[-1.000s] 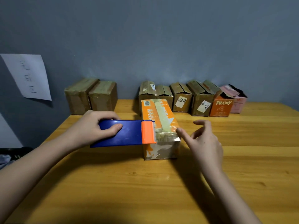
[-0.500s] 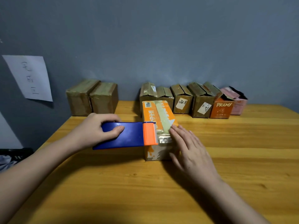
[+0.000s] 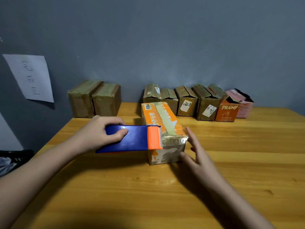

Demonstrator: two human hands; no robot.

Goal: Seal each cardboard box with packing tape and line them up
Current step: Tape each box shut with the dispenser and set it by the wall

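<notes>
Your left hand (image 3: 99, 134) grips the blue tape dispenser (image 3: 130, 138), its orange head on the orange box (image 3: 162, 123) just beyond. The box's long axis points toward the wall. Your right hand (image 3: 198, 156), fingers straight, touches its right side. A rear box (image 3: 227, 111) reads "PRAMY".

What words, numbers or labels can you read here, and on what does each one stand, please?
"PRAMY": front of the small orange box in the back row.
"07": white label on a brown box.
White label on the next brown box: blurred.
Characters and barcode on the orange box being taped: not readable.
Handwriting on the wall paper: too faint.
</notes>
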